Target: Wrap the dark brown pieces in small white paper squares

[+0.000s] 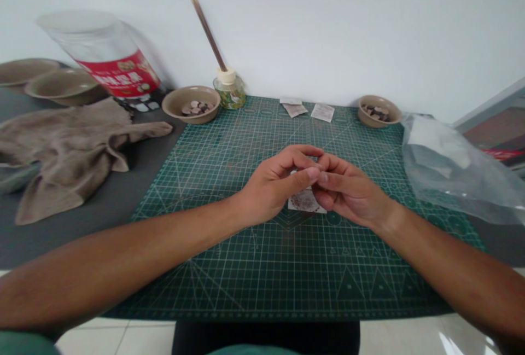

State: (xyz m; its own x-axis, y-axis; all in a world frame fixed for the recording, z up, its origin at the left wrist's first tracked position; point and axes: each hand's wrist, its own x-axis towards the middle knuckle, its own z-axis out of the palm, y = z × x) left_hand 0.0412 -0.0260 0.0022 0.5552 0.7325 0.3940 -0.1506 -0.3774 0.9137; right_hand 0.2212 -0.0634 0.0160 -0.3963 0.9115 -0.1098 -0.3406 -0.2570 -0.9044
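My left hand (274, 182) and my right hand (348, 191) meet over the middle of the green cutting mat (246, 256), fingers curled and thumbs pressed together. Between them they pinch a small white packet (304, 202) with a brownish print, most of it hidden by the fingers. Its lower edge hangs just above the mat.
A tan bowl of dark pieces (191, 104) stands at the mat's far left, another (378, 110) at far right. Small packets (308, 110) lie between them. A reed diffuser (228, 88), a tipped plastic jar (109, 57), a beige cloth (68, 150), and a clear bag (455, 169) surround.
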